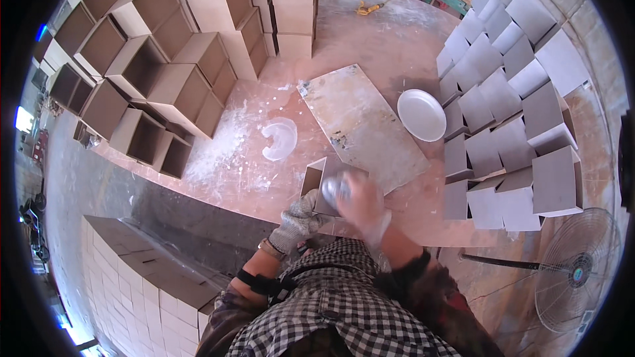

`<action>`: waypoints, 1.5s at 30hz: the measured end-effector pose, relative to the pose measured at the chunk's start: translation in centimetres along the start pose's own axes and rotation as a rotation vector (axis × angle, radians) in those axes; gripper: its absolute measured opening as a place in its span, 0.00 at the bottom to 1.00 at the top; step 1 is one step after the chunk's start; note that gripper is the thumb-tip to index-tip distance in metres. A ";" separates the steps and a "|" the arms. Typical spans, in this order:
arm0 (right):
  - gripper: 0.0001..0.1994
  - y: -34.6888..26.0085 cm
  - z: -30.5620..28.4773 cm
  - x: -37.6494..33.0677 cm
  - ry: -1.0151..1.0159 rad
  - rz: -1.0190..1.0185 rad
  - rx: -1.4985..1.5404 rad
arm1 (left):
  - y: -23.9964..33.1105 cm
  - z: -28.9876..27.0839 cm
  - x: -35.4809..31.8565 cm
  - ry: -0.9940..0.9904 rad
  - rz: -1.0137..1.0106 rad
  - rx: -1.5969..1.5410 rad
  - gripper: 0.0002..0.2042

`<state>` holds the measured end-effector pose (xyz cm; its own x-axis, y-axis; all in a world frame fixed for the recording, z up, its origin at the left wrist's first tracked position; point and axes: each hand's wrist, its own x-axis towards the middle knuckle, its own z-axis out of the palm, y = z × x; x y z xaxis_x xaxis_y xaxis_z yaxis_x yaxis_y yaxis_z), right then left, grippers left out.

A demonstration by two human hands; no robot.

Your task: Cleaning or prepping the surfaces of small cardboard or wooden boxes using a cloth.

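Note:
My left hand [296, 223], in a grey knit glove, grips the near left side of a small open-ended box [315, 175] just above the table's near edge. The box is tilted and its dark grey face is turned up. My right hand [366, 205] is closed round a shiny, silvery, rounded object [335, 189] pressed against or held just over that face. Motion blurs this hand, so the object's exact kind cannot be made out. Beyond the box lies a flat, stained board [360, 116]. A white oval plate [422, 115] rests by the board's right edge.
Brown open boxes [178, 89] are stacked high at the left. Grey and white boxes [503, 116] stand piled at the right. White paste [280, 139] and powder smear the reddish table [258, 185]. A yellow tool [369, 8] lies far back. A fan [577, 274] stands at lower right.

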<state>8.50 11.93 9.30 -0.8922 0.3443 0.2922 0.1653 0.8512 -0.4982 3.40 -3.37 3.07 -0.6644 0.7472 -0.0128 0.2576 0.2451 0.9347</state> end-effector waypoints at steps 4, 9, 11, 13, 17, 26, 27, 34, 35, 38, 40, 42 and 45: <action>0.10 -0.2 -2.9 -4.7 -0.163 -0.033 0.185 | -4.4 1.3 0.2 -0.034 -0.003 -0.314 0.20; 0.12 3.1 -5.4 0.0 -0.183 0.436 0.300 | -1.0 0.5 0.2 -0.008 0.032 -0.302 0.19; 0.12 3.9 -4.5 2.1 -0.117 0.391 0.058 | -1.5 0.5 -0.4 -0.002 0.029 -0.208 0.19; 0.14 4.8 -2.1 3.2 -0.140 0.286 0.084 | -3.1 0.6 -0.1 -0.051 0.007 -0.240 0.20; 0.14 4.8 -1.3 -3.3 -0.030 0.201 0.198 | -2.1 0.9 -0.4 -0.016 0.009 -0.173 0.20; 0.11 6.3 -1.2 -10.8 0.040 0.039 0.306 | 0.8 0.1 0.1 0.035 0.101 -0.085 0.18; 0.12 6.6 -2.1 -10.0 0.008 0.226 0.497 | 0.7 0.2 -0.5 0.033 0.092 -0.080 0.18; 0.14 4.6 -2.1 -0.3 0.044 0.182 0.227 | 0.0 -0.1 0.1 -0.004 0.054 -0.148 0.24; 0.14 3.7 -2.0 -1.4 0.013 0.141 0.164 | 0.1 -0.1 0.0 0.075 0.099 -0.020 0.19; 0.14 1.7 -2.7 -5.1 -0.053 -0.003 0.208 | -1.1 0.1 -0.5 0.055 0.055 -0.019 0.19; 0.14 1.8 -2.7 -5.5 -0.088 -0.102 0.313 | -0.7 0.1 -0.6 0.062 0.037 -0.079 0.20; 0.15 3.3 -2.5 -4.3 -0.139 -0.222 0.270 | -0.1 0.1 -0.5 0.068 0.024 -0.139 0.20; 0.16 5.3 -1.9 1.0 -0.033 -0.008 -0.034 | 0.3 0.0 -0.2 -0.044 -0.008 -0.130 0.20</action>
<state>9.30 17.53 8.46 -0.9066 0.3252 0.2689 0.1722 0.8669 -0.4677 3.58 -3.44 3.31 -0.6336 0.7730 -0.0333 0.1578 0.1712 0.9725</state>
